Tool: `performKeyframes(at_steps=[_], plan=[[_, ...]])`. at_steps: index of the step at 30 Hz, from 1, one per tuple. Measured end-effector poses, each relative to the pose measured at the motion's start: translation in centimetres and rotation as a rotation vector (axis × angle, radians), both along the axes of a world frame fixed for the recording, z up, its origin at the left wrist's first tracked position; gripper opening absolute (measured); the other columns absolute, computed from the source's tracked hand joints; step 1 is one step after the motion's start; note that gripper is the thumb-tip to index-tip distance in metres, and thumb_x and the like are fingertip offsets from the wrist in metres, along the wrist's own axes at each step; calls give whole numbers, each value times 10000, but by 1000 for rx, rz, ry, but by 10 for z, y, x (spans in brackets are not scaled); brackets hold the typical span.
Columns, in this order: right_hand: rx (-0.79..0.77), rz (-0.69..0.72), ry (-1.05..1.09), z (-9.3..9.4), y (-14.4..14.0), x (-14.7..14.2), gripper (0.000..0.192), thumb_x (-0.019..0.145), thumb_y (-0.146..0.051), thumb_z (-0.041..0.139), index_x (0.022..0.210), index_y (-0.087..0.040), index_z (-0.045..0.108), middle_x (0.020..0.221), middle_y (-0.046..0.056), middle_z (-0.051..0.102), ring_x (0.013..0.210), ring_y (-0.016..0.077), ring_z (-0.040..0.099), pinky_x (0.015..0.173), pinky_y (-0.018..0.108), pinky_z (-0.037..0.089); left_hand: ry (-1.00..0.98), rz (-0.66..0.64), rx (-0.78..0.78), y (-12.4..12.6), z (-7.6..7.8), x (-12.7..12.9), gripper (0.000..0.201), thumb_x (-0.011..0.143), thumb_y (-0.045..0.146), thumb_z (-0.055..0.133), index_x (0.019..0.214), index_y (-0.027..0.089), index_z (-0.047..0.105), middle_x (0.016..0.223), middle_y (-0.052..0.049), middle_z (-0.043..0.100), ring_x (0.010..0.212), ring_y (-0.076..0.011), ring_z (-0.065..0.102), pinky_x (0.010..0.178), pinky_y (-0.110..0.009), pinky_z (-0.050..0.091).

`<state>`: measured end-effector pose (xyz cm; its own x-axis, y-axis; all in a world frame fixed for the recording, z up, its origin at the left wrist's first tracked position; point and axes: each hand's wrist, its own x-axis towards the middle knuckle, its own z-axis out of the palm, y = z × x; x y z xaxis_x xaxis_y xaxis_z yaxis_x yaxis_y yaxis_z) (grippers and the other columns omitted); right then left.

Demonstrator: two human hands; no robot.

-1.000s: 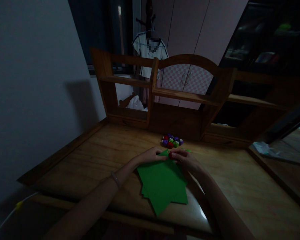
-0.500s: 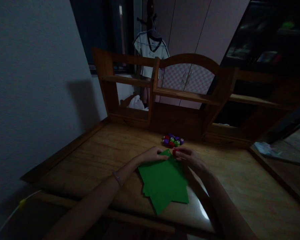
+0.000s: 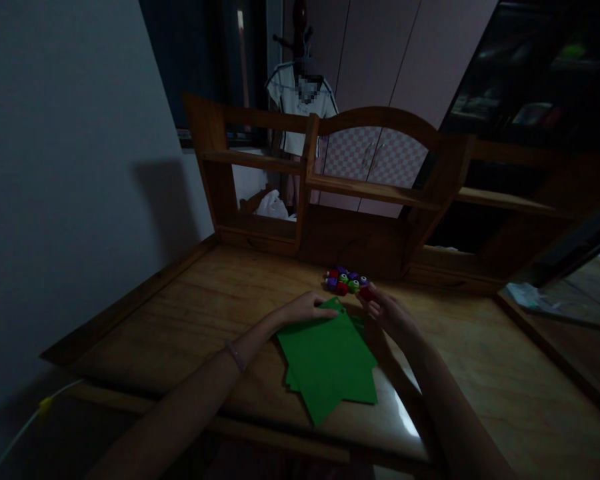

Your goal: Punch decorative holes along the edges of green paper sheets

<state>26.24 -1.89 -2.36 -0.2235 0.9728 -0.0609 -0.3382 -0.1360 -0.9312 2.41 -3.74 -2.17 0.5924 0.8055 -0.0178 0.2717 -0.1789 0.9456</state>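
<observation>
A stack of green paper sheets [image 3: 327, 363] lies fanned on the wooden desk [image 3: 215, 303] in front of me. My left hand [image 3: 307, 308] rests flat on the far left corner of the top sheet. My right hand [image 3: 385, 310] is beyond the paper's far edge, its fingertips closed on a small red punch [image 3: 365, 291]. That punch is right beside a cluster of small red, green and purple punches [image 3: 344, 281] near the back of the desk.
A wooden shelf unit [image 3: 330, 193] rises at the desk's back edge. A white garment [image 3: 300, 107] hangs behind it. A grey wall runs along the left. A second desk surface with white paper [image 3: 527, 293] lies to the right. The room is dim.
My right hand carried the red punch from the paper's top corner away to the cluster of punches. My left hand stayed on the paper.
</observation>
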Motion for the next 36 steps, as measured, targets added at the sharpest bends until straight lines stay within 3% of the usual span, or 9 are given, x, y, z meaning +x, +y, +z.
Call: performKeyframes(at_steps=[3,9,14,19,24,27,30,32,36], plan=[[22,80,-29,3,-4,-1,273,713,-353,734,888,-158,660,1040,93,645,1048,228,571,934,294,462,-11,1,8,-1,0,0,437,730,516,579,833,103,676,713,-22,615,595,-130,533,529,-207,381],[-11,244,-220,8,-15,-4,312,755,-383,688,943,-138,642,1005,112,649,780,174,646,675,245,532,-31,-12,24,-1,1,0,410,728,505,590,804,109,664,666,-1,582,544,-104,485,499,-198,351],[-33,314,-190,10,-21,-9,297,743,-367,700,931,-147,634,959,88,649,862,201,645,749,263,525,-52,-28,37,-1,0,1,397,733,487,597,814,106,672,669,7,573,568,-101,480,510,-190,330],[-56,264,-95,6,-18,-9,304,707,-351,735,911,-153,627,979,78,644,922,222,634,876,319,499,-141,54,-97,3,8,-2,446,719,516,605,909,120,683,795,-34,647,663,-138,549,597,-221,389],[-42,73,95,6,-5,-3,296,736,-393,708,921,-185,609,1042,65,636,1060,228,574,937,284,482,-615,151,-339,10,29,-16,682,771,688,372,976,104,658,978,-120,657,897,-212,599,793,-298,440],[-2,-56,184,9,2,1,296,731,-425,705,905,-219,584,1046,43,632,1126,216,527,938,271,493,-806,156,-366,9,33,-20,755,752,736,327,1116,128,588,1085,-133,629,990,-226,585,852,-329,444],[55,-116,244,11,5,2,293,732,-442,699,882,-227,566,1061,39,622,1170,195,487,965,255,472,-758,200,-322,9,22,-14,632,748,633,507,1111,119,571,1056,-134,642,954,-209,607,847,-329,460],[73,-117,254,11,6,1,303,725,-452,702,873,-225,565,1080,42,614,1180,190,476,981,255,454,-590,230,-303,10,10,-7,532,681,458,696,1065,105,593,1026,-130,657,896,-205,628,818,-322,476],[104,-113,140,9,6,4,389,718,-530,661,944,-222,590,1155,52,580,1175,217,477,968,301,451,-358,366,-239,17,-7,-1,493,598,418,765,942,86,648,933,-124,689,752,-195,647,695,-296,507]])
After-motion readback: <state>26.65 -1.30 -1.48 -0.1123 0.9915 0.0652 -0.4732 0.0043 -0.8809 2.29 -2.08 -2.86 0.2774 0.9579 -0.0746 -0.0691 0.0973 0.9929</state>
